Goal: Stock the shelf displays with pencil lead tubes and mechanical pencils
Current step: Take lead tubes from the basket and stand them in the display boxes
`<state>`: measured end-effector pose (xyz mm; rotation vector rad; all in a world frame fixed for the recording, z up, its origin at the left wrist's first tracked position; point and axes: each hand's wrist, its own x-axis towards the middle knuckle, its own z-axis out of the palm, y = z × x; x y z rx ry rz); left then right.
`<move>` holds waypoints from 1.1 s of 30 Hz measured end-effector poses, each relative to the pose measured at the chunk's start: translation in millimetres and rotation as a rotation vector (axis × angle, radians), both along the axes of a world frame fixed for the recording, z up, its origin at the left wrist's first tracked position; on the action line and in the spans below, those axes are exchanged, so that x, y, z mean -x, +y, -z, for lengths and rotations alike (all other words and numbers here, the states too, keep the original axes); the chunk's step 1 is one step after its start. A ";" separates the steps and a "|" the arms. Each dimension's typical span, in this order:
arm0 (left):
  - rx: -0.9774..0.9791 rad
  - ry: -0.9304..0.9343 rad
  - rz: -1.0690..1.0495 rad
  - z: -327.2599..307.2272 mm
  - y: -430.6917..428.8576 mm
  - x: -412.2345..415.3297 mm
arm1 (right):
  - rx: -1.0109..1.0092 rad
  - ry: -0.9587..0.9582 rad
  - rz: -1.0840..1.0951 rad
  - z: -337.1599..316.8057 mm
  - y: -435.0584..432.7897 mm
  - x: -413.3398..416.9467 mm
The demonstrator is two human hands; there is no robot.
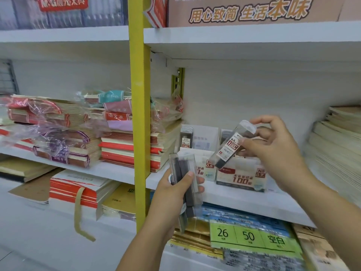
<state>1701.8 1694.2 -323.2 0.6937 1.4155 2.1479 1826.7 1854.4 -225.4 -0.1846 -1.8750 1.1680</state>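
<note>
My right hand holds one clear pencil lead tube, tilted with its white cap up, just above the right display box marked 0.7. A second white display box marked 0.5 stands to its left, with a lead tube upright behind it. My left hand grips a bundle of several clear lead tubes in front of the shelf edge. Both boxes sit on the white middle shelf.
A yellow upright post divides the shelving. Stacks of wrapped notebooks fill the left bay and lean against the post. Paper stacks stand at the right. Green price labels and packs lie on the shelf below.
</note>
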 end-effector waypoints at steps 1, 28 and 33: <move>-0.008 0.006 -0.029 -2.5 -0.8 4.2 | -0.063 -0.015 0.030 -11.0 2.4 7.8; 0.003 -0.035 0.014 4.0 -15.1 47.6 | -1.185 -0.570 0.579 -24.2 22.5 127.6; 0.023 0.010 0.051 1.3 -19.7 43.4 | -0.516 -0.450 0.036 -2.5 -25.7 81.4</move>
